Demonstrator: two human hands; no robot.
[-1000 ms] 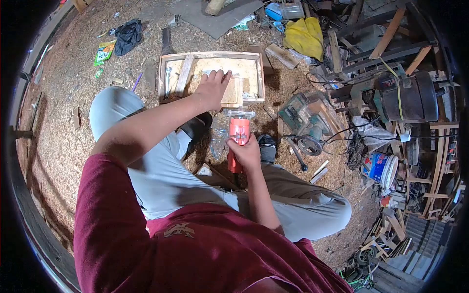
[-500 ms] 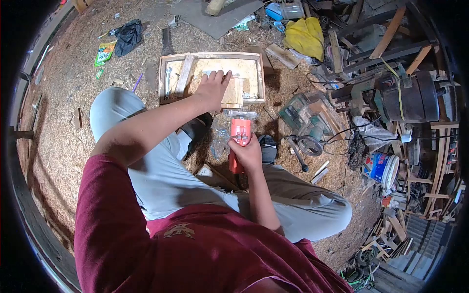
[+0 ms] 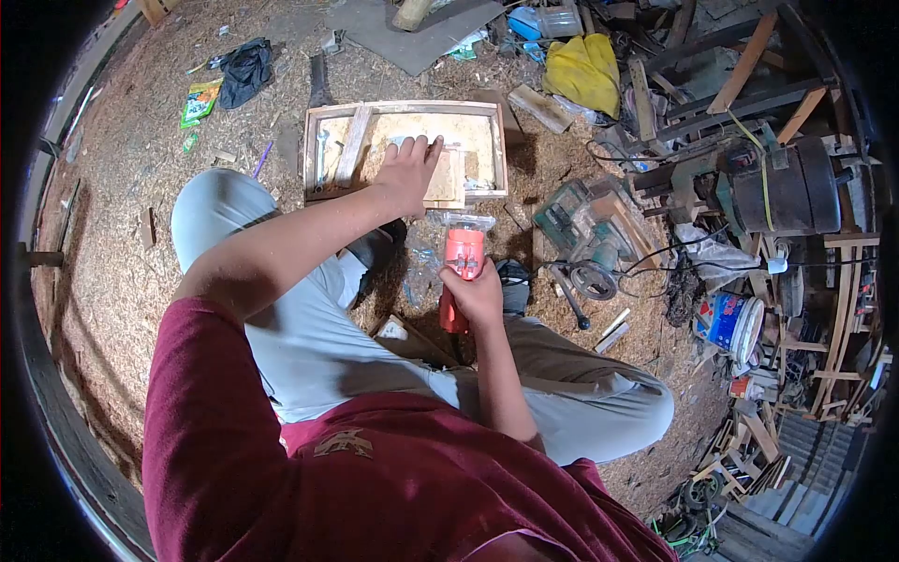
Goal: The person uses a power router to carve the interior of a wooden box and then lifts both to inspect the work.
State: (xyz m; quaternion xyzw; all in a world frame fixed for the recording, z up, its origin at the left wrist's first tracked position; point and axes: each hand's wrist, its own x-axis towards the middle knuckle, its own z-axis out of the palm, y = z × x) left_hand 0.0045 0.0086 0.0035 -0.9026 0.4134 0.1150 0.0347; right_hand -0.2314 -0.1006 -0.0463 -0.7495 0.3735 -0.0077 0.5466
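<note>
Steadying the board (image 3: 453, 183) seems the step, left hand (image 3: 404, 175) spread, right hand (image 3: 476, 294) gripping the red tool (image 3: 464, 246), careful alignment called for next.

I see the red power tool (image 3: 464, 245), clear-plated at its front end, pointing toward the shallow wooden box (image 3: 500, 150). The pale wooden piece (image 3: 456, 176) lies partly hidden over the box's near side, close to the tool's front.

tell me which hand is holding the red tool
The right hand is gripping the red tool; the left hand is farther forward, fingers spread over the wooden tray.
</note>
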